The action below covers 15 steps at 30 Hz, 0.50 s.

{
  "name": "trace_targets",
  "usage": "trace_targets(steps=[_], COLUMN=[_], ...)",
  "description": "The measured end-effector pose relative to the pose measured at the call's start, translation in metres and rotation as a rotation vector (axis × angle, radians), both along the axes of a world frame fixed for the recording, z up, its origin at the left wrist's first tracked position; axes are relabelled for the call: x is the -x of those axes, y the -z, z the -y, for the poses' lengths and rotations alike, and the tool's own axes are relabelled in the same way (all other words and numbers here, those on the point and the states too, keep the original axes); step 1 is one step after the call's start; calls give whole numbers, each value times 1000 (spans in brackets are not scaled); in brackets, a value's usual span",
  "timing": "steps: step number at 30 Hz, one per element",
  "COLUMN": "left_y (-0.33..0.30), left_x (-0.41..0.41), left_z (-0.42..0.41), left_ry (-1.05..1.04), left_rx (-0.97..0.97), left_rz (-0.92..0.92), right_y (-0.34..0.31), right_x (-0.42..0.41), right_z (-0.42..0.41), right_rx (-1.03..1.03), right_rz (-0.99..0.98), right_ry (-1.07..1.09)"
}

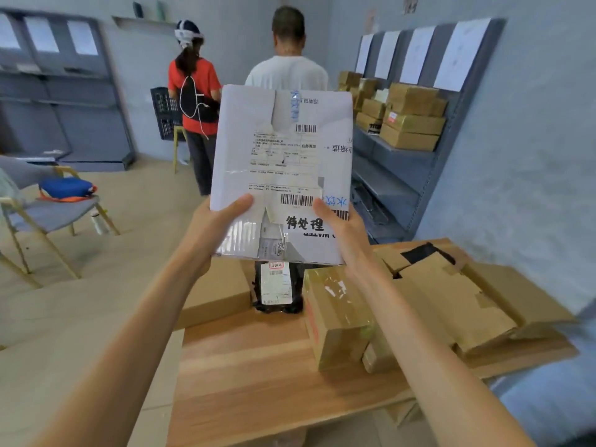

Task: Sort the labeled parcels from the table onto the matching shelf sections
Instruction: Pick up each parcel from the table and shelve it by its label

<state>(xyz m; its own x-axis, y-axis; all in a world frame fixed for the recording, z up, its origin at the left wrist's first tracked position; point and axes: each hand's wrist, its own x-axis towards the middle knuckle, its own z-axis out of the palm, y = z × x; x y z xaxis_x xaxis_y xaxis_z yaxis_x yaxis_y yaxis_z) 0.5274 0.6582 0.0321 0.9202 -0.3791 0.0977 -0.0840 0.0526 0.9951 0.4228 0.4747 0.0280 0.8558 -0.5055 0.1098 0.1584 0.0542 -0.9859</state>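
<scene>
I hold a flat white parcel (280,156) upright above the wooden table (251,375), its shipping label and barcodes facing me upside down. My left hand (216,227) grips its lower left edge, thumb on the front. My right hand (345,230) grips the lower right edge the same way. On the table lie a black bag parcel with a white label (277,285), a taped brown box (338,317), a plain brown box (216,295) and several flattened brown cartons (467,301). A grey shelf (429,162) at the right carries stacked brown boxes (412,124) under white paper signs.
Two people (287,66) stand with their backs to me beyond the parcel, one in red beside a black crate (164,111). A chair with a blue bundle (61,201) is at the left. Another grey shelf unit (64,91) lines the far left wall.
</scene>
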Motion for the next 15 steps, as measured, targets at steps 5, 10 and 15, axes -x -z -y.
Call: trace_targets(steps=[5, 10, 15], left_y=[-22, -42, -57], left_x=[15, 43, 86], left_z=[41, 88, 128], left_ry=[104, 249, 401], left_rx=[18, 64, 117], left_rz=[63, 92, 76], right_y=[-20, -42, -56], right_x=[37, 86, 149], right_z=[28, 58, 75], right_rx=[27, 91, 164], right_rz=[25, 24, 49], right_ry=[152, 324, 494])
